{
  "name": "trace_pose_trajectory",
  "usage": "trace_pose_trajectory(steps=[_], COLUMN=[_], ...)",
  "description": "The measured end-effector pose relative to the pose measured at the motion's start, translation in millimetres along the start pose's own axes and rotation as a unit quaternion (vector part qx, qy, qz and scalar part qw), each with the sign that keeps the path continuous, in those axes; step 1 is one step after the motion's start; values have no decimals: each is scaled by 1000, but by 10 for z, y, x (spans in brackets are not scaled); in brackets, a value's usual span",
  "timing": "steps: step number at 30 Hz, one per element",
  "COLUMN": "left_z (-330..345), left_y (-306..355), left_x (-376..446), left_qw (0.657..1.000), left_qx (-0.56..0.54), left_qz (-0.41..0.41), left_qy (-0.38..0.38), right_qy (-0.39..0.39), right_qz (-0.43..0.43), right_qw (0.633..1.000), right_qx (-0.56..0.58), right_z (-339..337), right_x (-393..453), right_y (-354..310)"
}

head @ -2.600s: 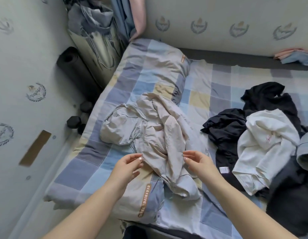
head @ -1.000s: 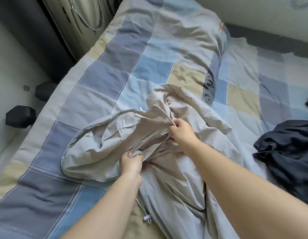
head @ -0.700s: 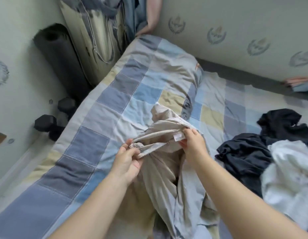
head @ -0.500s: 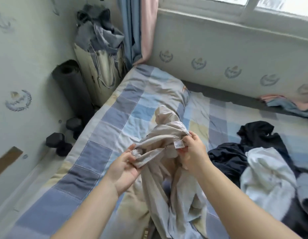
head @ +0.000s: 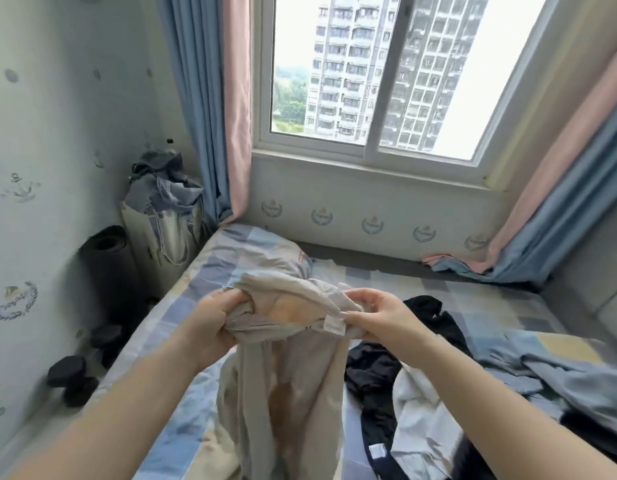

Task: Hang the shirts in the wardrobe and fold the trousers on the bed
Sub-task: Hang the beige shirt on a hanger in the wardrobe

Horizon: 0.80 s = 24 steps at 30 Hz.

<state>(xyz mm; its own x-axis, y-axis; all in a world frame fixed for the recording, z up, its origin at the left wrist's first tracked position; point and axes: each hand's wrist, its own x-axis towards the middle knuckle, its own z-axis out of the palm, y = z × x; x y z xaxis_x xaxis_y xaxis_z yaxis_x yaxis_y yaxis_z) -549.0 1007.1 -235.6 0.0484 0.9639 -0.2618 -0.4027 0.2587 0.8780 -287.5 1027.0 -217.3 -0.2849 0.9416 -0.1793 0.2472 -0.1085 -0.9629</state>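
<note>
Garment (head: 286, 382): beige, held up over bed (head: 182, 306), top edge stretched betw. both hands, rest hangs down to quilt.
L hand (head: 210, 327): fingers curled round bunched left end of top edge.
R hand (head: 379, 317): thumb + fingers pinch right end, just beside white label (head: 334, 328).
Shirt or trousers: can't tell.
Bed: checked blue/grey/yellow cover; pillow (head: 265, 251) at far end under window (head: 369, 74).
Clothes pile (head: 397, 368): black + white items on bed, right of garment, apart from it.
Floor left: rolled mat (head: 108, 268), dumbbells (head: 70, 379), bag (head: 168, 223) by curtain (head: 210, 109).
</note>
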Motion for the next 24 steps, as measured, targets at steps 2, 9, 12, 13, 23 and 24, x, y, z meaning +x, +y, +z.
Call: trace_pose_trajectory(steps=[2,9,12,13,23,24], left_z=[237,872,1023,1055,1622,1724], left_y=[124,552,703,748,962,908], left_x=[-77,-217,-200,-185,-338,-405], left_qw=[999,990,988,988,952,942], left_qx=[0,-32,-37,-42,9,16], left_qz=[33,100,85,81,7,-1], left_qy=[-11,-99,-122,-125,-307,-334], right_qy=[22,174,192,184,273,274], right_qz=[-10,-93,-103,-97,182,222], right_qw=[996,867,821,807,709,700], right_qx=[-85,-458,-528,-553,-624,-622], right_z=[-142,-503,-547,-541,-308,-300], right_x=[-222,-715,-913,-973,-1957,-2134], right_y=[-149,-623,-810,-868,-1132,-1102])
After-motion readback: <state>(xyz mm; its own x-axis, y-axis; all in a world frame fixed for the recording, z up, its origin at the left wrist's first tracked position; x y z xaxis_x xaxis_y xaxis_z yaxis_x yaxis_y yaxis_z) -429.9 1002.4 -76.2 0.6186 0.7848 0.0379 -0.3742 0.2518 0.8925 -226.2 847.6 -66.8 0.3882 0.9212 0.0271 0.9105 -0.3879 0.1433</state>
